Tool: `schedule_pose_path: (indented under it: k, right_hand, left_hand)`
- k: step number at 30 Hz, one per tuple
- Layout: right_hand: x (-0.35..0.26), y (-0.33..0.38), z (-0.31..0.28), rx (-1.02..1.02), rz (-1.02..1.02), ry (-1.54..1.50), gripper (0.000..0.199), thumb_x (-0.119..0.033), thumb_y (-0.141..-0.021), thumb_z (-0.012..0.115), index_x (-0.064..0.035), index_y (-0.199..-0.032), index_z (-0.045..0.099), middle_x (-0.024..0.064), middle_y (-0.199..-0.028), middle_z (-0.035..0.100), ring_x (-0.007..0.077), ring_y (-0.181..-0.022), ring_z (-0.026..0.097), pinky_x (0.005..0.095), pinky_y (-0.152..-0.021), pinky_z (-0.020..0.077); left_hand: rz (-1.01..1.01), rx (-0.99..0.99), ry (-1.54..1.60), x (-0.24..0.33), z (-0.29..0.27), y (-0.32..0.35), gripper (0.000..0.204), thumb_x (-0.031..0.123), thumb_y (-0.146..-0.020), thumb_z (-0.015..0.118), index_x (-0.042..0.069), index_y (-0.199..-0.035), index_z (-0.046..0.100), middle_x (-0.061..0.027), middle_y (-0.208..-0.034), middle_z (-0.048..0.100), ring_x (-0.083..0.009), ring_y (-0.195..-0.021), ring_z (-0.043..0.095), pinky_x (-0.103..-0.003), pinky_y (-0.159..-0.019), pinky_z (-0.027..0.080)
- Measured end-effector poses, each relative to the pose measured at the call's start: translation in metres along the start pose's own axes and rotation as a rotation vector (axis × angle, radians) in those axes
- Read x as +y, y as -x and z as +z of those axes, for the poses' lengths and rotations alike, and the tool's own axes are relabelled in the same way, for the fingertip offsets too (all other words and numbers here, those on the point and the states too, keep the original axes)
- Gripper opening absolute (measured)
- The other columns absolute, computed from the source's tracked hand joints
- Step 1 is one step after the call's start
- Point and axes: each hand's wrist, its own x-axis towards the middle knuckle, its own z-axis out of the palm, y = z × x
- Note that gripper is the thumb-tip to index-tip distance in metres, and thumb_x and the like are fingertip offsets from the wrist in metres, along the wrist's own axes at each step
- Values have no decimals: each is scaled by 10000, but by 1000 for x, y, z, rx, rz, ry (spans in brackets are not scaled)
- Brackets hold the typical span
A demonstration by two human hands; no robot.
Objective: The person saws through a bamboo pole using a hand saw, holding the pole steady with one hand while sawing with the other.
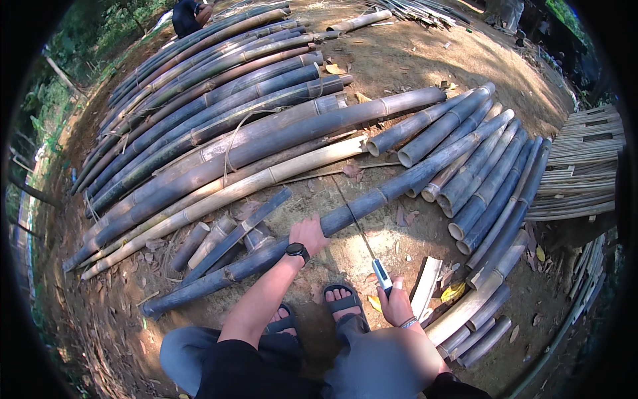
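Note:
A long dark bamboo pole (pixel 266 257) lies slantwise before me, from the lower left up to the right. My left hand (pixel 309 236), with a watch on its wrist, grips the pole near its middle from above. My right hand (pixel 397 304) is closed round the handle of a hand saw (pixel 381 273), on the near side of the pole. The saw's thin dark blade crosses the pole to the right of my left hand, its tip reaching past the far side. Whether the teeth have cut in is too small to tell.
Many long bamboo poles (pixel 219 120) lie side by side at the far left. Shorter cut bamboo pieces (pixel 475 173) are piled at the right, with short offcuts (pixel 488 339) nearer me. A slatted bamboo panel (pixel 578 159) stands far right. Another person (pixel 188 16) crouches at the back.

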Motion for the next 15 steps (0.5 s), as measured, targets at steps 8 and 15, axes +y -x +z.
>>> schedule_pose_path:
  k: [8,15]
  right_hand:
    - [-6,-26,17,-24,-12,48,491,-317,-969,593,46,-1182,341,327,-705,627,531,-704,635,591,-637,496]
    - [-13,-39,17,-26,0,-30,478,-256,-956,625,59,-1177,343,363,-805,617,551,-739,614,588,-657,477]
  left_hand:
    - [-38,46,10,-5,11,10,480,298,-717,744,-6,-1058,594,-232,-996,698,-385,-940,690,-452,-821,560]
    - [-58,113,-5,17,11,20,433,249,-689,771,19,-1011,596,-187,-955,699,-357,-997,685,-440,-825,567]
